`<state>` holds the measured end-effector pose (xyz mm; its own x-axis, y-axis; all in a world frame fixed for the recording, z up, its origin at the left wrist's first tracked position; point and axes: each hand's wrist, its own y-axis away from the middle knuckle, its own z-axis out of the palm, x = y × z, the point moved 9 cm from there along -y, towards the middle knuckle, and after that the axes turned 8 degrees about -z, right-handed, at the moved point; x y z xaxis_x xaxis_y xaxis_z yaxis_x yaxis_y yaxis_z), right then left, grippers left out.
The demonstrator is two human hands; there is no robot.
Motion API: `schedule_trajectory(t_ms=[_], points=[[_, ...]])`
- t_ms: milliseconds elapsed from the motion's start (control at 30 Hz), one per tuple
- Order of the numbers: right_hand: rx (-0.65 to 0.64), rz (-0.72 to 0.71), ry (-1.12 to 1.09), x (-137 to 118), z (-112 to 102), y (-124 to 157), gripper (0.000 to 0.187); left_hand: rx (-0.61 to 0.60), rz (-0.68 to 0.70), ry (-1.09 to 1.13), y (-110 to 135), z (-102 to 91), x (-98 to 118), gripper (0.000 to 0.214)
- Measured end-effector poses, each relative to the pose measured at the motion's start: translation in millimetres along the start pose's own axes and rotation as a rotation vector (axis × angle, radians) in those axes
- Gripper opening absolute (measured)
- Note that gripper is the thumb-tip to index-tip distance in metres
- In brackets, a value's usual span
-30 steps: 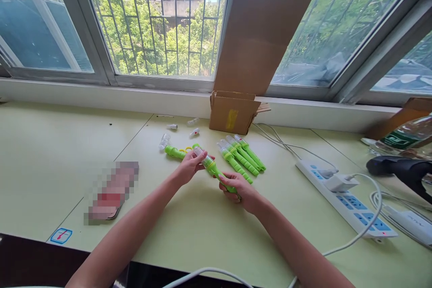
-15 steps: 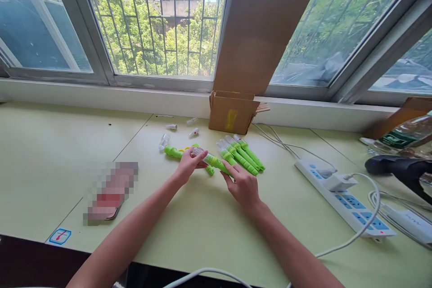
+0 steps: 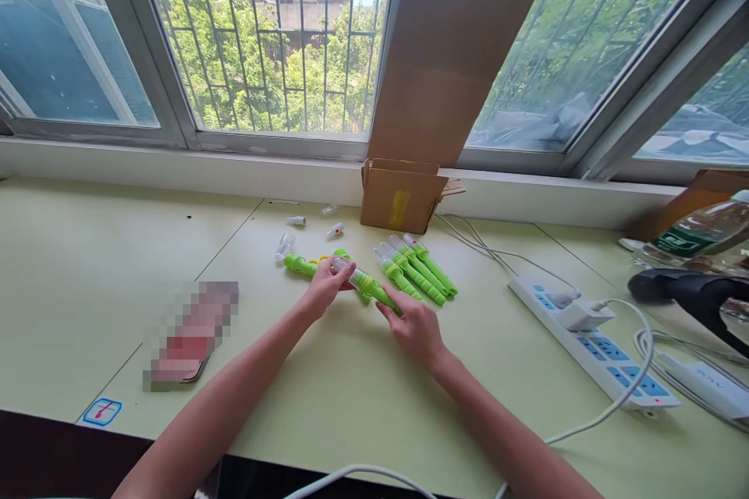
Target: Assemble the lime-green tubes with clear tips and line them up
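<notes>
Left fingers (image 3: 344,274) and right fingers (image 3: 401,301) clasp a green tube (image 3: 368,285) above a pale table (image 3: 316,405) by windows (image 3: 263,54).

Bare right hand (image 3: 417,327) shifts its grip on the slim, bright green plastic stick with a clear tubular end (image 3: 370,285)

A second ago its fingers curl round from below, the green tail poking out past them; now the back of the hand faces up and the fingertips pinch the tail end. The stick lies at a shallower slant, baring part of a green plastic piece (image 3: 365,299) beneath, while the hand hides the lower tip of the row's leftmost green, clear-topped plastic stick (image 3: 399,278)
</notes>
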<state>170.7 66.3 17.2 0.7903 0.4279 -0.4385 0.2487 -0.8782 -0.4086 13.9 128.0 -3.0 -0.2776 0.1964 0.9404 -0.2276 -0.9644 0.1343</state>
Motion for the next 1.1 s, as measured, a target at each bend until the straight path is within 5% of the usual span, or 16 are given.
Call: schedule_trajectory(t_ms=[333,533,767,1100], points=[[-0.086,0.122,-0.546,2,11,-4,0.047,-0.021,0.039,-0.098,1,-1.7,8,0.04],[-0.318,0.362,-0.981,0,33,7,0.053,-0.106,0.065,-0.109,6,3.8,18,0.037],[-0.495,0.498,-1.16,-6,40,19,0.045,-0.166,0.086,-0.094,9,6.0,23,0.034],[0.066,0.078,-0.369,3,5,-1,0.045,-0.15,0.004,0.026,2,5.8,5,0.046]])
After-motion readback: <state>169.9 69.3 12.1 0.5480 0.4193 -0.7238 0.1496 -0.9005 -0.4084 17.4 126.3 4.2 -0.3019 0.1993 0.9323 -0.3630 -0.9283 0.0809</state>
